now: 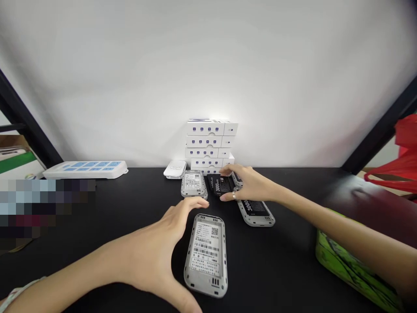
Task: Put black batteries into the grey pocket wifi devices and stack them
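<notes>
"What does the right hand (pixel 250 184) do?"

"Its thumb and fingers reach around some black batteries (pixel 224 186). I can't tell if they pinch them or not."

"And the left hand (pixel 150 252)?"

"It is wide open. It curves beside the near gray case (pixel 204 283) and holds nothing."

"How do you do this well?"

"I think it's best to pinch just 1 battery by its sides, and not bump the other things."

"What is inside what?"

"Under the right hand, on its near side, another gray case (pixel 261 222) has a battery marked 3000 (pixel 259 209) in it. By the left hand, the near case shows a paper label (pixel 206 250) inside. Behind the right hand, the white boxes (pixel 205 141) look shut, so I can't see in."
</notes>
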Available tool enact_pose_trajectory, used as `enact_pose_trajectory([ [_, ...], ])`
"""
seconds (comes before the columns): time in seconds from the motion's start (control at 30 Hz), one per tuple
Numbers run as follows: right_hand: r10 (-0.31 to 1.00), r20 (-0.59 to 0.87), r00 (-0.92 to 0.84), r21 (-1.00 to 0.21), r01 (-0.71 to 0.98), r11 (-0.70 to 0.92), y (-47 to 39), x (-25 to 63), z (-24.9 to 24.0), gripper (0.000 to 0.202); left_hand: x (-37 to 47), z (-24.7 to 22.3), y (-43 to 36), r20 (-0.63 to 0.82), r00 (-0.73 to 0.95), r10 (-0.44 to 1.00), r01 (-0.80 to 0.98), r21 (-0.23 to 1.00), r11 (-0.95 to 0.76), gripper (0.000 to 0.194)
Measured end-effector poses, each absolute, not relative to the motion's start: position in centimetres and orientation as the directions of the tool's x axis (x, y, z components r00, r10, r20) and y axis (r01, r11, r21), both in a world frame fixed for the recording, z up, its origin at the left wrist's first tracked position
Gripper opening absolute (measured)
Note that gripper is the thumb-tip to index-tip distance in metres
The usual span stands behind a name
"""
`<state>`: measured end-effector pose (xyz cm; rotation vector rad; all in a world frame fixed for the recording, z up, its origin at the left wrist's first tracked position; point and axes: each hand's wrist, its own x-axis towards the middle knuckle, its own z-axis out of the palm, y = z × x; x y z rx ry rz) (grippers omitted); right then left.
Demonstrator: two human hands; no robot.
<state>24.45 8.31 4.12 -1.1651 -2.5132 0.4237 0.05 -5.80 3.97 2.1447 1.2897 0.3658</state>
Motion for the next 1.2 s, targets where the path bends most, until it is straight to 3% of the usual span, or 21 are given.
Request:
enact_pose_trajectory([
  [0.07,0.808,0.154,-0.569,-0.461,0.682,0.568,6.4,24.1,4.5,0.083,-0.2,3.1,-5.4,-0.077,0.531,0.844,0.667,0.652,-0.361,0.125],
  [0.3,0.780,-0.005,-0.626,-0.523,0.667,0.531,0.2,21.8,4.1,0.081,0.8,1.0,-5.8,0.013,0.384,0.923,0.673,0.680,-0.290,0.131],
  [0.53,0.723,-0.023,-0.691,-0.672,0.546,0.500,-0.2,21.8,3.3,0.061,1.0,0.9,-6.1,0.002,0.346,0.938,0.653,0.718,-0.242,0.130],
  [0.63,0.639,-0.039,-0.768,-0.640,0.510,0.574,-0.3,22.2,4.3,0.064,1.1,0.9,-6.1,0.036,0.354,0.935,0.632,0.727,-0.268,0.128],
  [0.77,0.497,-0.106,-0.861,-0.505,0.477,0.719,-1.1,22.4,5.0,0.078,1.1,0.7,-6.0,0.077,0.393,0.916,0.613,0.721,-0.324,0.130],
  [0.93,0.559,-0.101,-0.823,-0.444,0.540,0.715,-1.1,22.6,5.2,0.090,1.1,0.9,-6.0,0.041,0.372,0.927,0.606,0.746,-0.277,0.134],
  [1.13,0.494,-0.256,-0.831,-0.470,0.554,0.687,4.1,26.5,9.1,0.072,1.3,1.1,-6.2,0.059,0.300,0.952,0.567,0.792,-0.228,0.129],
  [1.2,0.561,-0.267,-0.783,-0.457,0.616,0.642,6.5,28.4,9.4,0.064,1.4,1.0,-6.2,0.090,0.282,0.955,0.553,0.798,-0.239,0.124],
])
